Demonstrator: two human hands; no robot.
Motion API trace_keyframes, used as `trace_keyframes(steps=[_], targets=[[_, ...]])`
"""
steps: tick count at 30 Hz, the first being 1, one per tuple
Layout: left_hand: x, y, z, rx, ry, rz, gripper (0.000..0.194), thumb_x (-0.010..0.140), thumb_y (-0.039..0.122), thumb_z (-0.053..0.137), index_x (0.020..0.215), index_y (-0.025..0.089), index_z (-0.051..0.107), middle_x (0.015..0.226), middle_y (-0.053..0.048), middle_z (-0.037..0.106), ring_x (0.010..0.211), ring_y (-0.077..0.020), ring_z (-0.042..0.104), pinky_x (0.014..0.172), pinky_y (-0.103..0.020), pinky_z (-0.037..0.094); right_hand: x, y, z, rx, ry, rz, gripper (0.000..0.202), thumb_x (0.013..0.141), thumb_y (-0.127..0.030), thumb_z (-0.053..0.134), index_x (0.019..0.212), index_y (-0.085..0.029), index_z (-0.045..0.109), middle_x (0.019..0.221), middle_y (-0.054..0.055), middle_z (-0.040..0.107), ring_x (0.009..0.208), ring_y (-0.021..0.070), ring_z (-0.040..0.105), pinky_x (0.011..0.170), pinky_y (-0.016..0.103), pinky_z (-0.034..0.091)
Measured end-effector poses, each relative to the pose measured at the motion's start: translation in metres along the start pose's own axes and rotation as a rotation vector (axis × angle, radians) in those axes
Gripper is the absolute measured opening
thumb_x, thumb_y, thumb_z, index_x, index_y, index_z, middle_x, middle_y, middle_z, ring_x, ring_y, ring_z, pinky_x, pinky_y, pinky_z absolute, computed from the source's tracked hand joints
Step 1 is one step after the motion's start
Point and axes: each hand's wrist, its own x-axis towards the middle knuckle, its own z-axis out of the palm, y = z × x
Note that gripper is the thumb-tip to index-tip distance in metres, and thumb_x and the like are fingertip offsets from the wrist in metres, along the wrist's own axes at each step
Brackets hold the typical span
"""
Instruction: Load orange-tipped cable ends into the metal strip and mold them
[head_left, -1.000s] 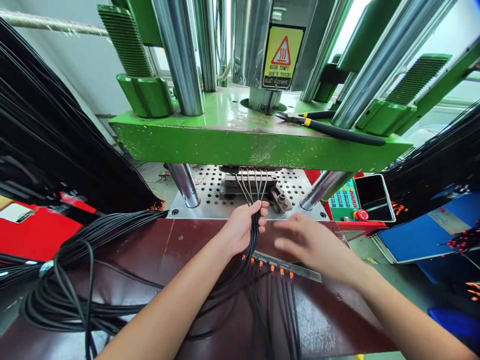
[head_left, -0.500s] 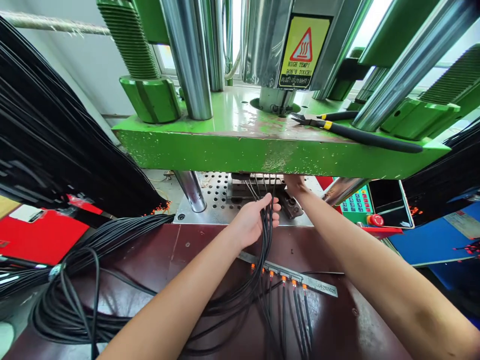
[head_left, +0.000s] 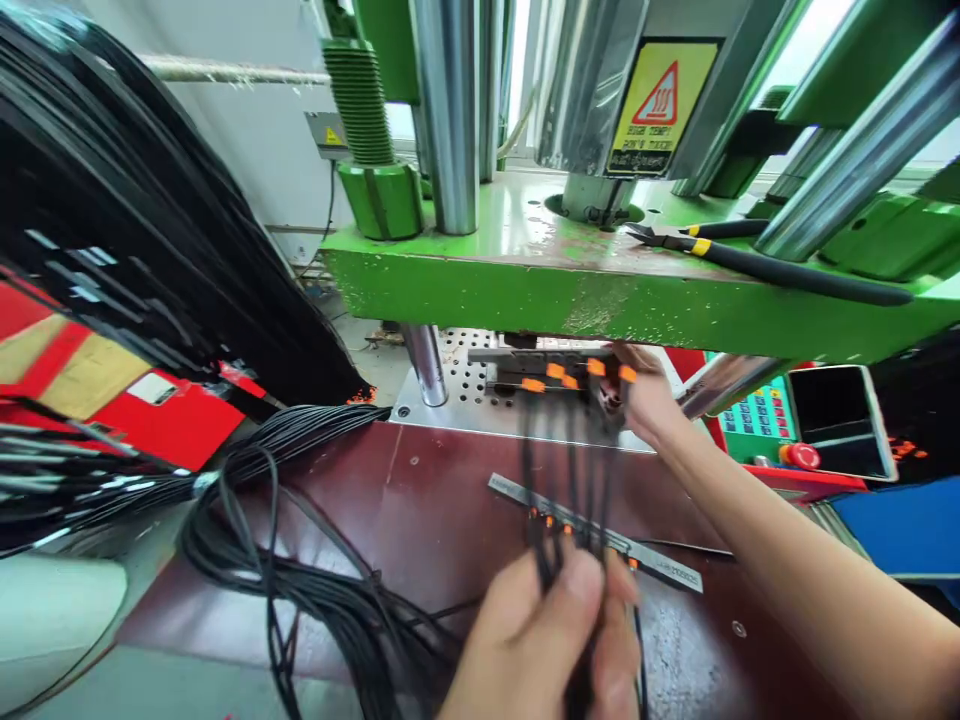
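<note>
My left hand (head_left: 555,630), low in the middle, is closed around a bundle of thin black cables (head_left: 574,470). Their orange ends (head_left: 555,370) point up and away, in front of the press opening; the cables are blurred. Under the green press plate, my right hand (head_left: 649,395) is beside the dark metal mould (head_left: 502,375) and the right end of a flat grey bar (head_left: 487,355). Its fingers are blurred and partly hidden, so its grip is unclear. A notched metal strip (head_left: 675,572) lies on the brown table, holding several other orange-ended cables.
The green press plate (head_left: 480,290) crosses above my hands, with black-handled cutters (head_left: 795,275) on it. A hot-surface sign (head_left: 664,105) hangs above. Coiled black cables (head_left: 315,580) lie left on the brown table (head_left: 427,490). A control panel with a red button (head_left: 802,456) stands right.
My left hand has drawn the cable bundle back from the mould towards me, and its orange ends now show. My right hand remains by the mould. The view has shifted left.
</note>
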Motion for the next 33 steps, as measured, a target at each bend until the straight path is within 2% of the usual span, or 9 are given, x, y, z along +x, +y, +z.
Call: trace_keyframes(steps=[4, 6, 8, 10, 16, 20, 23, 27, 33], targets=[[-0.031, 0.081, -0.023, 0.074, 0.295, 0.651, 0.015, 0.096, 0.032, 0.053, 0.089, 0.021, 0.060, 0.057, 0.006, 0.039, 0.040, -0.0044, 0.033, 0.037, -0.012, 0.032, -0.063, 0.003, -0.029, 0.090, 0.009, 0.180, 0.037, 0.079, -0.054, 0.063, 0.090, -0.019, 0.059, 0.060, 0.003, 0.063, 0.049, 0.0117, 0.053, 0.042, 0.019, 0.040], [-0.025, 0.140, -0.051, 0.350, 0.513, 0.905, 0.033, 0.104, 0.026, 0.026, 0.088, 0.019, 0.054, 0.060, 0.004, 0.040, 0.045, -0.0049, 0.039, 0.046, -0.010, 0.040, -0.086, 0.010, -0.044, 0.123, 0.019, 0.289, 0.038, 0.075, -0.052, 0.067, 0.092, -0.019, 0.060, 0.061, 0.003, 0.064, 0.052, 0.0111, 0.053, 0.045, 0.018, 0.041], [-0.013, 0.183, -0.086, 0.682, 0.709, 0.856, 0.046, 0.104, 0.035, 0.011, 0.083, 0.020, 0.049, 0.069, 0.000, 0.052, 0.061, -0.0074, 0.054, 0.068, -0.017, 0.052, -0.100, 0.016, -0.060, 0.125, -0.006, 0.369, 0.041, 0.074, -0.055, 0.069, 0.094, -0.020, 0.059, 0.064, 0.003, 0.065, 0.055, 0.0111, 0.053, 0.047, 0.018, 0.043], [-0.002, 0.199, -0.120, 0.839, 0.742, 0.705, 0.046, 0.098, 0.054, 0.029, 0.083, 0.018, 0.052, 0.086, -0.010, 0.063, 0.086, -0.0183, 0.064, 0.085, -0.034, 0.055, -0.104, 0.022, -0.076, 0.040, -0.123, 0.370, 0.047, 0.075, -0.060, 0.067, 0.100, -0.021, 0.059, 0.076, 0.004, 0.068, 0.064, 0.0132, 0.057, 0.054, 0.021, 0.047], [0.005, 0.156, -0.166, 1.404, 0.681, 0.517, 0.052, 0.070, 0.052, 0.073, 0.106, 0.017, 0.064, 0.126, -0.012, 0.062, 0.129, -0.0332, 0.046, 0.117, -0.050, 0.023, -0.093, 0.036, -0.108, -0.660, -0.312, -0.051, 0.043, 0.084, -0.057, 0.061, 0.112, -0.024, 0.063, 0.094, 0.006, 0.068, 0.081, 0.0243, 0.062, 0.077, 0.042, 0.051], [0.015, 0.128, -0.146, 1.854, 0.600, 0.652, 0.052, 0.083, 0.047, 0.060, 0.121, 0.013, 0.058, 0.136, -0.017, 0.053, 0.133, -0.0334, 0.041, 0.117, -0.051, 0.022, -0.092, 0.037, -0.104, -0.798, -0.258, -0.290, 0.030, 0.088, -0.045, 0.059, 0.104, -0.023, 0.069, 0.108, 0.009, 0.064, 0.106, 0.0285, 0.057, 0.096, 0.045, 0.045], [0.033, 0.101, -0.120, 2.215, 0.281, 0.674, 0.042, 0.093, 0.043, 0.049, 0.125, 0.017, 0.057, 0.135, -0.014, 0.053, 0.128, -0.0292, 0.047, 0.112, -0.047, 0.033, -0.107, 0.022, -0.105, -0.844, -0.204, -0.296, 0.036, 0.088, -0.043, 0.059, 0.118, -0.024, 0.065, 0.112, 0.010, 0.061, 0.112, 0.0299, 0.053, 0.101, 0.047, 0.040], [0.056, 0.070, -0.101, 2.209, -0.045, 0.416, 0.032, 0.093, 0.035, 0.050, 0.120, 0.020, 0.060, 0.121, -0.010, 0.060, 0.112, -0.0262, 0.055, 0.100, -0.044, 0.044, -0.151, -0.005, -0.116, -0.837, -0.407, -0.221, 0.030, 0.092, -0.047, 0.055, 0.115, -0.029, 0.060, 0.113, 0.007, 0.061, 0.106, 0.0271, 0.056, 0.092, 0.043, 0.046], [0.058, 0.071, -0.103, 1.973, -0.035, 0.328, 0.020, 0.094, 0.037, 0.049, 0.097, 0.022, 0.061, 0.102, -0.005, 0.062, 0.097, -0.0235, 0.056, 0.089, -0.037, 0.044, -0.188, -0.004, -0.115, -0.765, -0.440, -0.075, 0.019, 0.095, -0.044, 0.048, 0.098, -0.029, 0.059, 0.099, 0.005, 0.063, 0.094, 0.0270, 0.057, 0.080, 0.041, 0.045]])
